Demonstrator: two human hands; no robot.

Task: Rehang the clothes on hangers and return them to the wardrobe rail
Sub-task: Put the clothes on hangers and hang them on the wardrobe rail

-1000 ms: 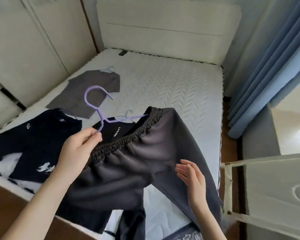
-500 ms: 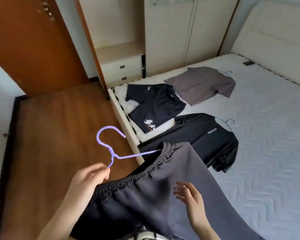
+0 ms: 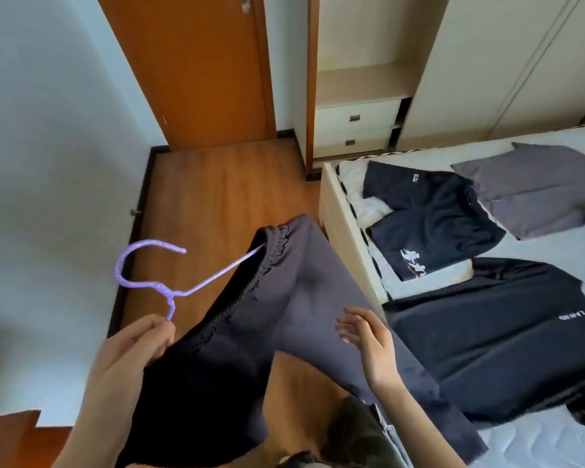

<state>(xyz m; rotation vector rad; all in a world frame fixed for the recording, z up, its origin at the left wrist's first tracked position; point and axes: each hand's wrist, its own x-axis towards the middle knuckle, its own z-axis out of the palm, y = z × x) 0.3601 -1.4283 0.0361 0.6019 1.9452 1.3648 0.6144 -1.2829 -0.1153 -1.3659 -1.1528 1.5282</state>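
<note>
My left hand pinches the neck of a purple hanger whose hook points up and to the left. Dark grey elastic-waist trousers hang from that hanger, one arm of it running inside the waistband. My right hand hovers open just over the trouser leg, fingers spread. On the bed lie a navy printed t-shirt, a black t-shirt and a grey t-shirt. The wardrobe rail is out of view.
Wooden floor stretches ahead to an orange door. A cream wardrobe with an open shelf and two drawers stands beyond the bed's foot. The bed's wooden frame edge runs to my right. A wall is at my left.
My view has swung left from the bed toward the floor, door and wardrobe. The hanger with the trousers has stayed in my left hand, lifted off the bed; my right hand stays open beside it.
</note>
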